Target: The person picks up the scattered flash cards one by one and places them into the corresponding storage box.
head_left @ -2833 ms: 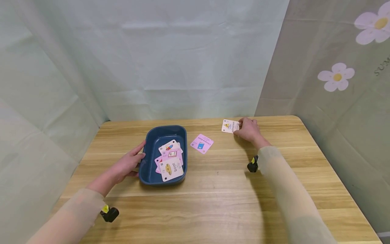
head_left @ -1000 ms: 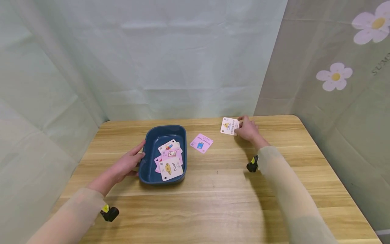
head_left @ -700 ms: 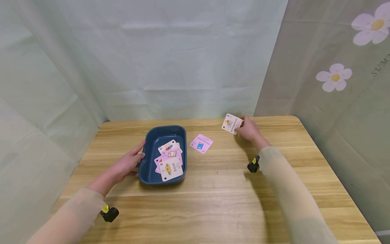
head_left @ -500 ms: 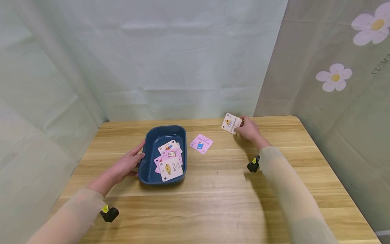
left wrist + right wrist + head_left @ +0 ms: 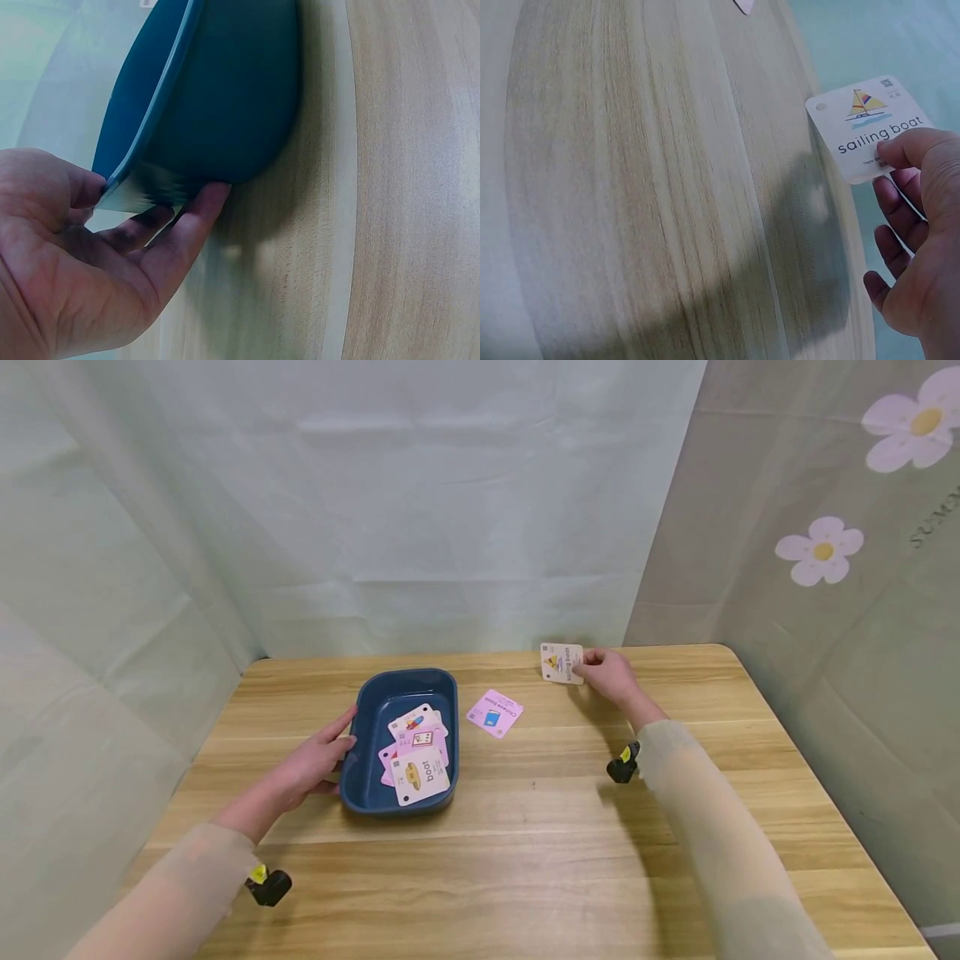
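Observation:
Between thumb and fingers, my right hand [image 5: 611, 677] pinches a white flashcard [image 5: 559, 662] near the back edge of the table. In the right wrist view the flashcard [image 5: 866, 124] shows a sailing boat picture, with those words printed on it; the thumb covers part of its lower edge. My left hand [image 5: 311, 766] grips the left side of a blue plastic bin [image 5: 450, 727]. Seen from the left wrist, the thumb is at the rim of the bin [image 5: 225, 90] and fingers touch its outer wall. Several white and pink flashcards [image 5: 422, 777] lie overlapping inside the bin.
A pink "Chinese book" flashcard [image 5: 495, 713] lies on the wooden table [image 5: 540, 860] between the bin and my right hand. Pale cloth [image 5: 450, 527] hangs behind the table, and a flower-printed cloth [image 5: 810, 627] stands on the right.
My right hand has raised the sailing boat flashcard off the table and turned it, moving slightly left. The left hand and bin have stayed in place.

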Demonstrator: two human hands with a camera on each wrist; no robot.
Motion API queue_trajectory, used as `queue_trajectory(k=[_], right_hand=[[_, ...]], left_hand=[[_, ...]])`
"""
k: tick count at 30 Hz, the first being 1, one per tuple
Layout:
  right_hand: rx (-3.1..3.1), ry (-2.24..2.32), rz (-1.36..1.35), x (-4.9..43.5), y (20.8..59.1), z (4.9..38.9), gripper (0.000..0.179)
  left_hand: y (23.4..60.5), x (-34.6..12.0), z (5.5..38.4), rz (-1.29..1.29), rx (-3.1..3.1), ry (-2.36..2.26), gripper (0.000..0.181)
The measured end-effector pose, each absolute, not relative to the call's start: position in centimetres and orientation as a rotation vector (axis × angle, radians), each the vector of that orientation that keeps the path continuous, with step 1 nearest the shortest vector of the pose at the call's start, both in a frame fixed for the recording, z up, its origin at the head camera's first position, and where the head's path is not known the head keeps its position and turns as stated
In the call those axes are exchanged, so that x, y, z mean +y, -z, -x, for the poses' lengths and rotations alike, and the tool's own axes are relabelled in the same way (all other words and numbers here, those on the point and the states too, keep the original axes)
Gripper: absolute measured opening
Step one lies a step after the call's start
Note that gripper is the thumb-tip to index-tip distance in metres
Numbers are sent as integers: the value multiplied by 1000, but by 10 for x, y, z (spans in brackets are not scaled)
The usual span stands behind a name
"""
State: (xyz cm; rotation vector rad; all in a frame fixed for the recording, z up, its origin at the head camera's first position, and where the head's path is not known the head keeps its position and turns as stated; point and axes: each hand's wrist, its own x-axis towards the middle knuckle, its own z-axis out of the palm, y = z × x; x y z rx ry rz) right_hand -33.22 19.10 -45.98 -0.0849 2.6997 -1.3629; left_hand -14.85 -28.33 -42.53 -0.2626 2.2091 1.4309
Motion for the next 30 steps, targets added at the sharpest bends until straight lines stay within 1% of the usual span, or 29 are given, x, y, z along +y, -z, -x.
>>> queue_trajectory(k=[15, 30], right_hand=[[2650, 1452, 37, 187, 451, 329, 34], [2623, 1523, 60, 185, 444, 326, 36]], left_hand=[[428, -282, 150, 269, 2207, -1448, 63], [426, -281, 150, 263, 2211, -1441, 62]])
